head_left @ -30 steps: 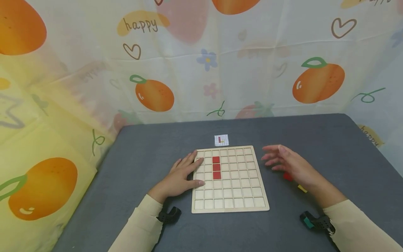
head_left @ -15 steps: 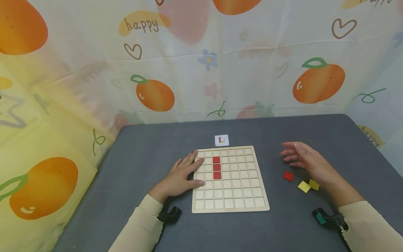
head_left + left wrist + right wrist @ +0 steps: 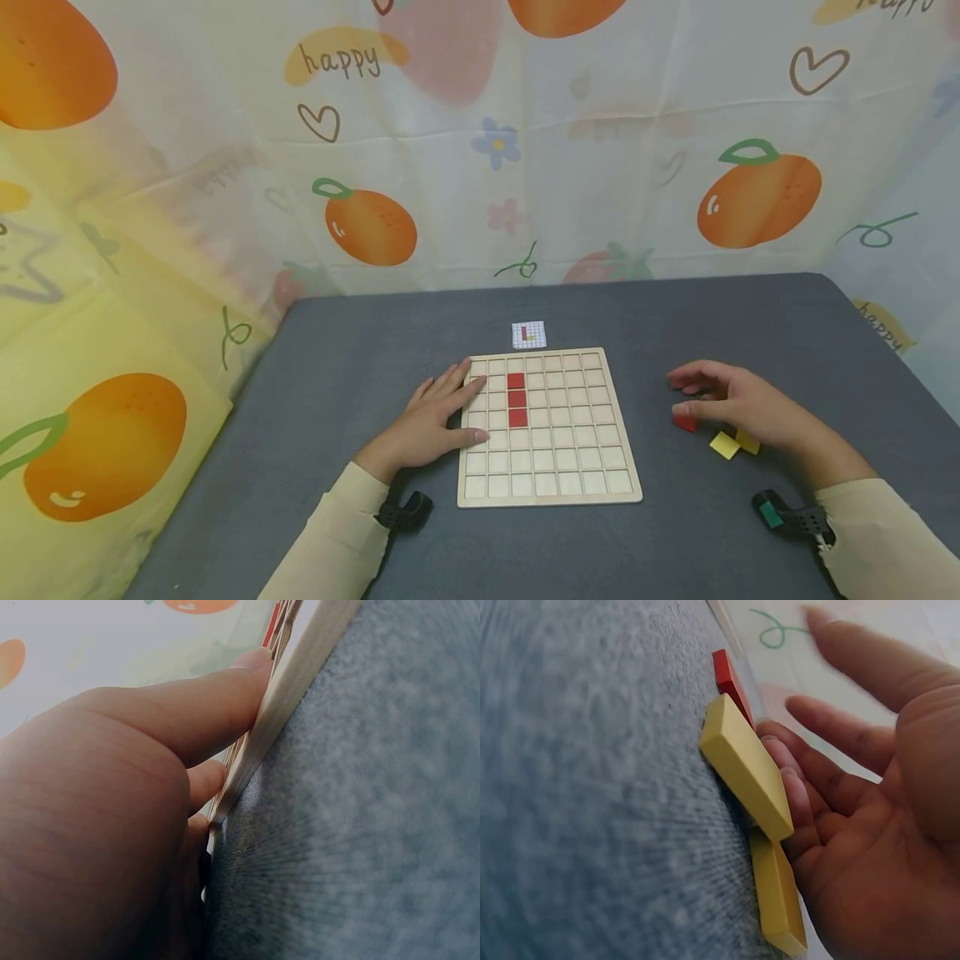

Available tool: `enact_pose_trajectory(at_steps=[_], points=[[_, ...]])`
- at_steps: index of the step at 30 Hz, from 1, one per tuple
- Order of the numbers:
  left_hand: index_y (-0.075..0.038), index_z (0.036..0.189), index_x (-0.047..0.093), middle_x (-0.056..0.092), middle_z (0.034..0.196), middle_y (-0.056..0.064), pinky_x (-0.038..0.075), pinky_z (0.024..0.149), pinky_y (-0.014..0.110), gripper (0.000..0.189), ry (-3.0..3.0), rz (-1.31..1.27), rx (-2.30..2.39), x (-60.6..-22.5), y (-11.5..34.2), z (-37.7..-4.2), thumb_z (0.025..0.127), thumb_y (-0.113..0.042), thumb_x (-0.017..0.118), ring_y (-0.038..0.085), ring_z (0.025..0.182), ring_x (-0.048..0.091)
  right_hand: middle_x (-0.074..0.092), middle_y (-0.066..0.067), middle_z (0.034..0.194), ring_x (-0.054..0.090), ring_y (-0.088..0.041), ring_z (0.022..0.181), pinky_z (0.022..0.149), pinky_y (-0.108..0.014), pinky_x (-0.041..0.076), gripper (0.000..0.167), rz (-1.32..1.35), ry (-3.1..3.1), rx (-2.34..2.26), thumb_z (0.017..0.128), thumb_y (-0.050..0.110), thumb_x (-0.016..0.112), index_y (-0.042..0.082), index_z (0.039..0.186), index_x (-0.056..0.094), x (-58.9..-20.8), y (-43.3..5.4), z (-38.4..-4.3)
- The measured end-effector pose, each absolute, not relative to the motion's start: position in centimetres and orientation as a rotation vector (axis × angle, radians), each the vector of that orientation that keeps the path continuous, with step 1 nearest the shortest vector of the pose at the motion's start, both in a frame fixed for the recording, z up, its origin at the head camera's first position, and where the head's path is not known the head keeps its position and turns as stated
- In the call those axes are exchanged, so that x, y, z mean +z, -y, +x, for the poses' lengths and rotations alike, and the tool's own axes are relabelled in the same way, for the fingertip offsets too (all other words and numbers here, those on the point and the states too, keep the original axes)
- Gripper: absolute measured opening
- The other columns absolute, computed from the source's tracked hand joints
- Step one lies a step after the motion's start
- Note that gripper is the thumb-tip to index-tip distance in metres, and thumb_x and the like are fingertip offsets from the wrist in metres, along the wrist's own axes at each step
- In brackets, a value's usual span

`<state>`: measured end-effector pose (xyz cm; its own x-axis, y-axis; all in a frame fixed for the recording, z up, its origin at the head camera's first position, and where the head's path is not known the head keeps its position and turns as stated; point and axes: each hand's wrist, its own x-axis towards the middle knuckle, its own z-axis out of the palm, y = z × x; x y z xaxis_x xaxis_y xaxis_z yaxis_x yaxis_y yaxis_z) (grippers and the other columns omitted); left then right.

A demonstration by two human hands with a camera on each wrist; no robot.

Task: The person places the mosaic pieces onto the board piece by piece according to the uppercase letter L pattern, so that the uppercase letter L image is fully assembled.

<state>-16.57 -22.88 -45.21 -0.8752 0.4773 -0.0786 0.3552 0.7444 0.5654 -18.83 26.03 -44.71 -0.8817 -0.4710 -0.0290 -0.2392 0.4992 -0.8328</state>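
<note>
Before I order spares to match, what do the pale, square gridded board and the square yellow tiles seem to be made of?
Pale, square gridded board: probably wood, unvarnished; its beige edge shows faint streaks in the left wrist view.
Square yellow tiles: perhaps painted wood or plastic; even colour, smooth low-shine faces, no visible grain.

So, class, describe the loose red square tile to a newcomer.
On the dark grey table, look right of the pale wooden grid board. By the right hand, beyond two yellow square tiles, lies the red square tile, the only loose red one.
</note>
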Motion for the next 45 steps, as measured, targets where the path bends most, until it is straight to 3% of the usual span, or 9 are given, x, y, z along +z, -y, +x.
enact_pose_trajectory(at_steps=[10, 16, 19, 26, 34, 45], points=[[-0.017, 0.173, 0.033, 0.007, 0.182, 0.005, -0.002, 0.128, 0.059, 0.092, -2.734, 0.65, 0.823, -45.3, 22.9, -16.6, 0.1, -0.054, 0.076, 0.029, 0.166, 0.003, 0.06, -0.004, 0.132, 0.059, -0.021, 0.113, 0.091, -0.03, 0.052, 0.038, -0.754, -2.636, -1.135, 0.096, 0.02, 0.089, 0.01, 0.13, 0.074, -44.8, -25.9, -18.8], [-0.015, 0.172, 0.036, 0.011, 0.182, 0.009, -0.001, 0.127, 0.063, 0.091, -2.736, 0.697, 0.882, -46.0, 23.2, -16.8, 0.101, -0.057, 0.074, 0.034, 0.166, 0.005, 0.059, -0.001, 0.123, 0.055, -0.017, 0.111, 0.09, -0.03, 0.049, 0.016, -0.798, -2.669, -1.135, 0.095, 0.019, 0.089, 0.02, 0.106, 0.077, -45.0, -25.5, -18.6], [-0.015, 0.172, 0.037, 0.012, 0.181, 0.01, -0.001, 0.126, 0.064, 0.092, -2.738, 0.718, 0.904, -46.2, 23.3, -16.7, 0.1, -0.059, 0.073, 0.035, 0.166, 0.006, 0.059, 0.001, 0.117, 0.055, -0.016, 0.107, 0.087, -0.031, 0.049, 0.015, -0.797, -2.669, -1.135, 0.094, 0.018, 0.089, 0.022, 0.097, 0.075, -44.9, -25.3, -18.5], [-0.013, 0.172, 0.036, 0.012, 0.181, 0.012, -0.001, 0.126, 0.065, 0.092, -2.746, 0.733, 0.896, -46.2, 23.3, -16.7, 0.101, -0.059, 0.073, 0.036, 0.165, 0.007, 0.065, 0.003, 0.102, 0.062, -0.012, 0.086, 0.073, -0.031, 0.053, 0.016, -0.692, -2.606, -1.155, 0.096, 0.018, 0.088, 0.016, 0.102, 0.073, -44.6, -24.7, -18.4], [-0.012, 0.172, 0.036, 0.011, 0.181, 0.011, 0.0, 0.127, 0.063, 0.091, -2.736, 0.68, 0.862, -45.4, 23.0, -16.5, 0.1, -0.053, 0.076, 0.036, 0.165, 0.006, 0.064, 0.003, 0.104, 0.062, -0.011, 0.086, 0.071, -0.031, 0.054, 0.013, -0.674, -2.647, -1.111, 0.097, 0.018, 0.087, 0.015, 0.102, 0.075, -44.2, -24.3, -18.1], [-0.013, 0.172, 0.037, 0.011, 0.181, 0.011, -0.001, 0.127, 0.062, 0.091, -2.743, 0.67, 0.866, -45.6, 22.9, -16.6, 0.1, -0.055, 0.075, 0.034, 0.166, 0.005, 0.069, 0.005, 0.092, 0.064, -0.013, 0.08, 0.068, -0.031, 0.054, 0.014, -0.649, -2.609, -1.184, 0.098, 0.015, 0.085, 0.015, 0.102, 0.072, -43.9, -23.4, -17.7]])
